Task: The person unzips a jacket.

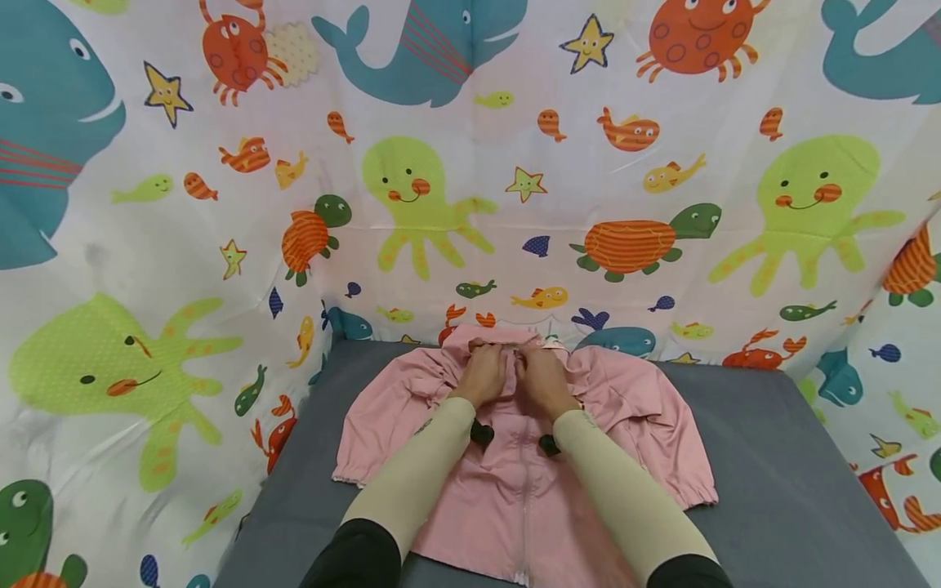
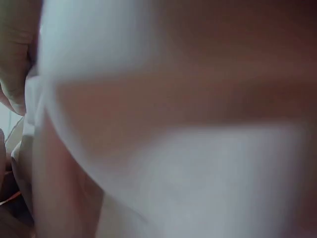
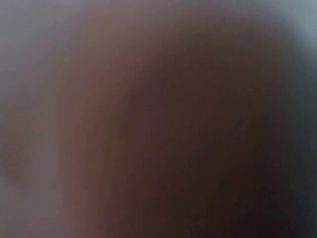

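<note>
Got my left hand (image 1: 483,375) and right hand (image 1: 542,377) side by side, fingers pinching the collar of the pink jacket (image 1: 515,482) lying flat on the gray tabletop (image 1: 772,474).

Cream sleeves (image 1: 419,482) over both forearms, black cuffs above, bare hands.

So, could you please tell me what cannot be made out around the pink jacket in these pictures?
- Collar of the pink jacket: head view, covered by the left hand and right hand.
- Zip fastening: head view, too small.
- Jacket hem: cut off by the bottom edge and the sleeves.
- Left wrist view: blurred pink cloth only.
- Right wrist view: wholly blurred, nothing recognisable.
</note>
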`<state>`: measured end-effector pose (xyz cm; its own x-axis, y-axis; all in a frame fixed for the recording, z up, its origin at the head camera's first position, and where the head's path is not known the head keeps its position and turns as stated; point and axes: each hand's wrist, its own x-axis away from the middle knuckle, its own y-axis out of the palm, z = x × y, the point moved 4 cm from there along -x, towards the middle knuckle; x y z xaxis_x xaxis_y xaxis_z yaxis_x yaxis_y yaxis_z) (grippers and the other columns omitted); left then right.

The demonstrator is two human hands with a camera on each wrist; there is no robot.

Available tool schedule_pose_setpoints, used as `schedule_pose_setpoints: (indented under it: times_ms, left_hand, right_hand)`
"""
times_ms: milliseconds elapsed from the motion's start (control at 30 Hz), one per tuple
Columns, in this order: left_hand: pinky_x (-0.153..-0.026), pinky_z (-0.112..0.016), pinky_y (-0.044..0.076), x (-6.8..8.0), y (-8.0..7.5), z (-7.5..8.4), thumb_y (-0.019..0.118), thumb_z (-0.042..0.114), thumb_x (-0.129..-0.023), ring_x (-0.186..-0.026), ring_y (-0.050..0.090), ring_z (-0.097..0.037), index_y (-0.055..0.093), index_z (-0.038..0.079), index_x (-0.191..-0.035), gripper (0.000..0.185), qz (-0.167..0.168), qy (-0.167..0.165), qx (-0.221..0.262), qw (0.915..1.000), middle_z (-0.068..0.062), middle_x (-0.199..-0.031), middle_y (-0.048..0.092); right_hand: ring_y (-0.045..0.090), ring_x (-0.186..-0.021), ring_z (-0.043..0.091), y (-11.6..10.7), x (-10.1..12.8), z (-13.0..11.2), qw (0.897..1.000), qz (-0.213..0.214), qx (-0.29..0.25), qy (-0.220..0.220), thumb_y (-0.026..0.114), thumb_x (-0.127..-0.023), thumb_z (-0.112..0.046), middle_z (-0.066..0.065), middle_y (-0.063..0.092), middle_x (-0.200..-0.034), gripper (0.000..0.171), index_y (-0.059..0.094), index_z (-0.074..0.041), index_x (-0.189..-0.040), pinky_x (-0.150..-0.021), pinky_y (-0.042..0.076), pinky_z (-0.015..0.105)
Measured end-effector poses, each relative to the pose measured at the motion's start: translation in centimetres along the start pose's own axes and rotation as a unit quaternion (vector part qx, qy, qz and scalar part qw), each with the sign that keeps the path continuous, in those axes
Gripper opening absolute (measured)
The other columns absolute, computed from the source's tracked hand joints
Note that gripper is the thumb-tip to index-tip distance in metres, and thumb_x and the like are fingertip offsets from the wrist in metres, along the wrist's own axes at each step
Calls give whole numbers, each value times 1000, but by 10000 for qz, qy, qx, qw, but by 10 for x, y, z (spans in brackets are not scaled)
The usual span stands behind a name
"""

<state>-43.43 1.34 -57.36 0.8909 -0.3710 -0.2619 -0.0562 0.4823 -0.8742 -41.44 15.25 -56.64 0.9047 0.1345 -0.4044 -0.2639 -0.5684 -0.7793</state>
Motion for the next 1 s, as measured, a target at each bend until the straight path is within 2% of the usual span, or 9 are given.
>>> schedule_pose_setpoints:
  times_ms: [167, 267, 433, 533, 700, 1000]
  left_hand:
    - [-111, -54, 52, -2, -1, -1, 53, 17, -114, -128, 66, -42, 72, -5, -129, 32, 86, -303, 250, 9992, -25, -128, 73]
    - [-113, -53, 53, -2, 1, -3, 56, 17, -113, -129, 65, -40, 73, -3, -129, 31, 87, -403, 412, 9983, -23, -129, 73]
    - [-111, -52, 54, 0, 3, -3, 58, 14, -111, -126, 68, -40, 75, -2, -128, 29, 161, -388, 710, 9966, -22, -124, 76]
    - [-112, -52, 53, 0, 4, -3, 58, 12, -110, -125, 68, -40, 76, -2, -129, 29, 254, -313, 833, 9957, -21, -124, 76]
    - [-112, -52, 54, 1, 2, -3, 59, 10, -109, -123, 69, -39, 77, -3, -125, 27, 353, -205, 1059, 9935, -20, -122, 76]
    - [-102, -46, 59, 4, -1, -4, 59, 19, -111, -116, 73, -32, 78, 0, -122, 29, 268, -375, 1274, 9908, -16, -119, 78]
  right_hand:
    - [74, -85, 40, 16, -1, 14, 9998, 170, -110, -82, 66, -103, -16, 15, 77, -89, 16, 79, -7, -99, -75, 57, 56]
    - [74, -84, 40, 25, -2, 23, 9994, 271, -212, -66, 68, -101, -18, 13, 77, -87, 14, 77, -10, -95, -74, 56, 57]
    - [75, -88, 39, 20, 1, 16, 9994, 277, -191, 50, 71, -100, -17, 12, 78, -91, 10, 78, -9, -99, -75, 56, 59]
    - [76, -97, 40, 8, 3, 2, 9997, 166, -117, 167, 73, -101, -13, 16, 81, -101, 14, 81, -4, -109, -84, 58, 60]
    - [77, -107, 40, -2, 4, -12, 9996, 97, -121, 224, 74, -102, -9, 18, 81, -109, 17, 80, 0, -115, -97, 59, 56]
    - [75, -104, 40, -1, 7, -14, 9994, 301, -73, 145, 67, -106, -8, 18, 79, -106, 15, 78, -1, -114, -97, 58, 56]
